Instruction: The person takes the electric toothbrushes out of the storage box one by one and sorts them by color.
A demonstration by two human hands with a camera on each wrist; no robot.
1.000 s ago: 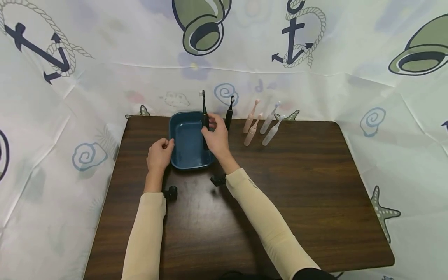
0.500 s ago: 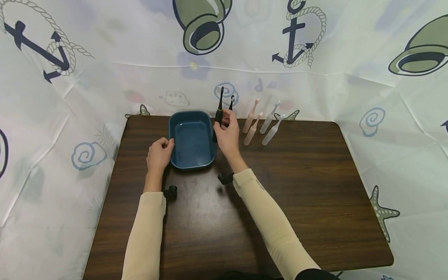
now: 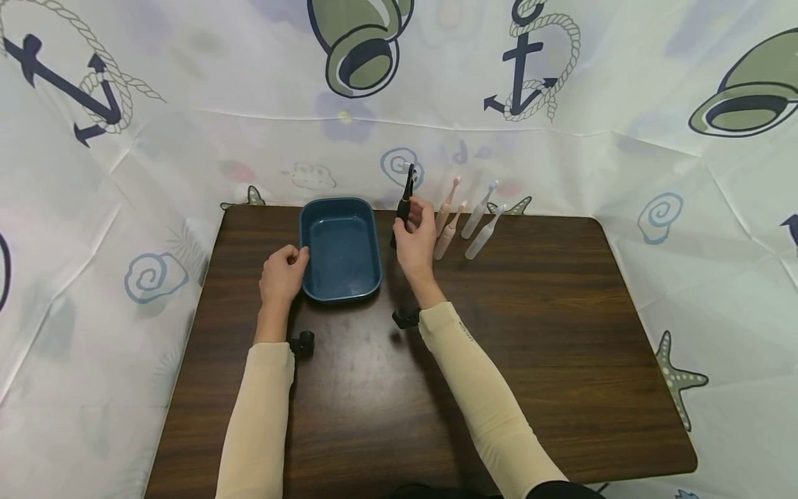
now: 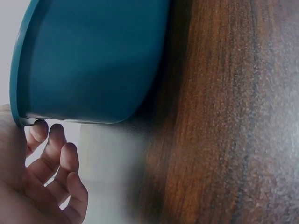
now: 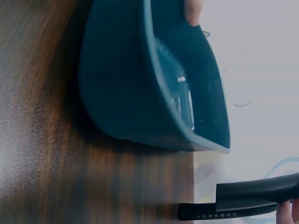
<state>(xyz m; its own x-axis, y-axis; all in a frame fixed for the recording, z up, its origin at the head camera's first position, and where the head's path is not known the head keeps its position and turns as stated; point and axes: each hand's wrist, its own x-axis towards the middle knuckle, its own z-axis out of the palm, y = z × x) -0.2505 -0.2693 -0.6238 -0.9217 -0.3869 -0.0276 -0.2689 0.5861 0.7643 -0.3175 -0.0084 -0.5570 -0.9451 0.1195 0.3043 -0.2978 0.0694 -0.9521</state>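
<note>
My right hand [image 3: 416,239] holds a black electric toothbrush [image 3: 404,209] upright, to the right of a blue basin [image 3: 341,296]. A second black toothbrush [image 5: 198,212] stands on the table right beside the held toothbrush [image 5: 252,191] in the right wrist view; in the head view it is mostly hidden behind the held one. At the basin's left side, my left hand [image 3: 283,274] pinches the rim, with its fingers [image 4: 57,135] under the lip outside and the thumb tip [image 5: 192,14] inside. Nothing lies in the basin.
Pink toothbrushes [image 3: 446,235] and white toothbrushes [image 3: 480,239] stand near the back edge, just right of my right hand. The brown wooden table [image 3: 548,333] stretches to the right. A patterned white sheet [image 3: 262,83] hangs behind it.
My right hand has carried the black toothbrush from over the basin rightward, out past its right rim, to the standing black one. My left hand and the basin stay in place.
</note>
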